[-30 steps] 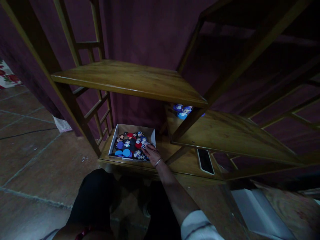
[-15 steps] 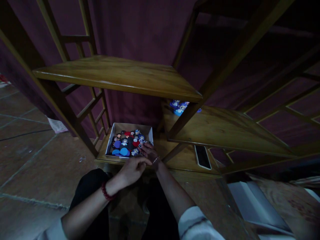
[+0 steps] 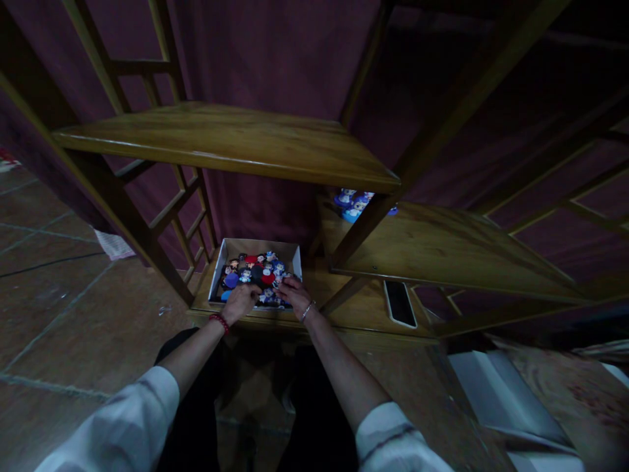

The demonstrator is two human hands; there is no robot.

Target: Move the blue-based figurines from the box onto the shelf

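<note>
A shallow open box (image 3: 295,259) sits on the lowest wooden shelf (image 3: 344,314) and holds several small colourful cartoon figures (image 3: 255,267). My left hand (image 3: 240,299), with a red bead bracelet at the wrist, rests on the figures at the box's near left side, fingers curled. My right hand (image 3: 295,294), with a thin bracelet, lies on the figures at the near right corner, fingers bent down among them. What either hand grips is too small and dark to make out.
A dark phone (image 3: 400,303) lies on the same shelf to the right. More blue figures (image 3: 354,202) stand on the middle shelf (image 3: 442,249). A bare upper shelf (image 3: 236,141) overhangs the box. Tiled floor (image 3: 63,308) spreads to the left; a pale box (image 3: 501,400) sits lower right.
My left hand came up from my lap and reached into the box beside my right hand. My right hand stayed at the box's near right corner.
</note>
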